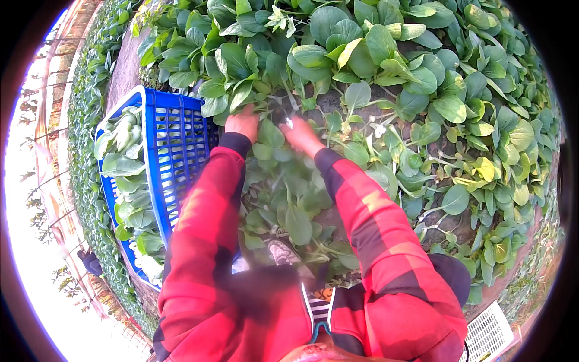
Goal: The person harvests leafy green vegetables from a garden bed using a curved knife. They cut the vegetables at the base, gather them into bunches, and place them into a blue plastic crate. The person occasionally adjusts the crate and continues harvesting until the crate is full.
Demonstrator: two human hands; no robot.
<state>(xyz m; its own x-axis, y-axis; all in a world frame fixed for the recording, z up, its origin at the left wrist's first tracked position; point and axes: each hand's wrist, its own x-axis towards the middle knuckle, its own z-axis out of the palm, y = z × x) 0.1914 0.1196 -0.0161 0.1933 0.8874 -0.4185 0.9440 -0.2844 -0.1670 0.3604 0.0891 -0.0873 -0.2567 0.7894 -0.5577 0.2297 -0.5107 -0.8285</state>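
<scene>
Just right of the blue plastic crate [168,149], my left hand [243,123] reaches in at the base of a leafy green plant [235,61] that looks like bok choy. Leaves cover its fingertips, so its grip is hidden. My right hand [302,135] is a short way to the right, fingers curled, low over the soil. A small bright glint shows at its fingers; what it is cannot be made out. Between and below the hands lie loose green leaves [298,224]. The crate is tilted in view and holds several picked greens [129,167].
Dense rows of greens [452,81] fill the top and right. Cut stems and fallen leaves [384,126] litter the soil on the right. A white plastic crate [488,332] stands at lower right. My shoe [282,252] is among leaves. Another person [90,262] is far left.
</scene>
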